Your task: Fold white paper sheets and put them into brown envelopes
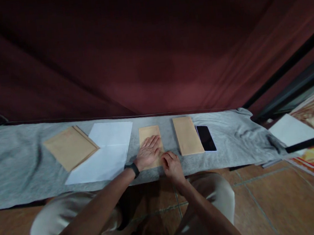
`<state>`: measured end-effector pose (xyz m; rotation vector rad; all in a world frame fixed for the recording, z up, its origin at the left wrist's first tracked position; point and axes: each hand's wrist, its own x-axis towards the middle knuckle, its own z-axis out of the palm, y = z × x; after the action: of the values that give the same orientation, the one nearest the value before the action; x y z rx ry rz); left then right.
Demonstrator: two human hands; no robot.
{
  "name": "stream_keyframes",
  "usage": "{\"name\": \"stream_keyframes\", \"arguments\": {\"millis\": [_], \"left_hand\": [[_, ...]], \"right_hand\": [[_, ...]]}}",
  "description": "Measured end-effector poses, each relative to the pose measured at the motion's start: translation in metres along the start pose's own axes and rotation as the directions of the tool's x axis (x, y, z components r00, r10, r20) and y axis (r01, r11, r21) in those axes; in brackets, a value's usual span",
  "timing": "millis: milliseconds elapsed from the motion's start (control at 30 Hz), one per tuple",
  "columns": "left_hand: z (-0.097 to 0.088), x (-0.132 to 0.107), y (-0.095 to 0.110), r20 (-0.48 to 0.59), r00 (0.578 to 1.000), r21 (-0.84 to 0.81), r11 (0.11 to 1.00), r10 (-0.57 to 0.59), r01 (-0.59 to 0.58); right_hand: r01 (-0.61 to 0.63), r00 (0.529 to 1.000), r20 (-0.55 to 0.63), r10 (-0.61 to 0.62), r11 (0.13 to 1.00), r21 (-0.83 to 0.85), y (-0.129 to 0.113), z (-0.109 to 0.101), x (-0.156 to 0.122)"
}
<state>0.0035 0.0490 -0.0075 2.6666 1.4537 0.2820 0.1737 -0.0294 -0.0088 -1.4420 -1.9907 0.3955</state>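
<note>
The brown paper piece (149,131) lies near mid-length of the cloth-covered desk (235,139), reaching toward its near edge. The left hand (147,153) rests flat across it, fingers extended and grasping nothing, presumably to steady it; the right hand (173,164) is curled at its right side, and whether it pinches the paper cannot be told. Toward the desk's left end, brown sheets (70,147) overlap white paper (107,162); rightward, a brown stack (188,136) and phone (206,138) sit side by side, likely for reach.
</note>
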Motion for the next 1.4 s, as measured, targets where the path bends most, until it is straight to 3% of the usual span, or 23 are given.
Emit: {"name": "stream_keyframes", "arguments": {"millis": [633, 767, 967, 1167, 1400], "left_hand": [[-0.004, -0.091, 0.045, -0.031, 0.987, 0.049, 0.986, 0.159, -0.157], [-0.003, -0.105, 0.051, -0.054, 0.989, 0.055, 0.989, 0.140, -0.137], [-0.001, -0.127, 0.049, -0.058, 0.997, 0.039, 0.998, 0.053, -0.051], [-0.005, -0.145, 0.039, -0.066, 0.998, 0.046, 0.999, 0.003, 0.000], [-0.003, -0.160, 0.029, -0.132, 0.991, 0.065, 0.998, 0.000, 0.008]], "right_hand": [[-0.103, 0.993, -0.052, 0.108, 0.990, 0.096, 0.004, 0.000, 0.010], [-0.018, 1.000, -0.006, 0.018, 0.995, 0.098, -0.002, 0.001, 0.006], [0.264, 0.962, 0.084, -0.261, 0.964, -0.021, -0.011, 0.001, -0.021], [0.276, 0.960, 0.115, -0.257, 0.939, -0.205, 0.000, -0.008, -0.040], [0.239, 0.971, 0.085, -0.224, 0.927, -0.289, 0.005, -0.021, -0.050]]}}
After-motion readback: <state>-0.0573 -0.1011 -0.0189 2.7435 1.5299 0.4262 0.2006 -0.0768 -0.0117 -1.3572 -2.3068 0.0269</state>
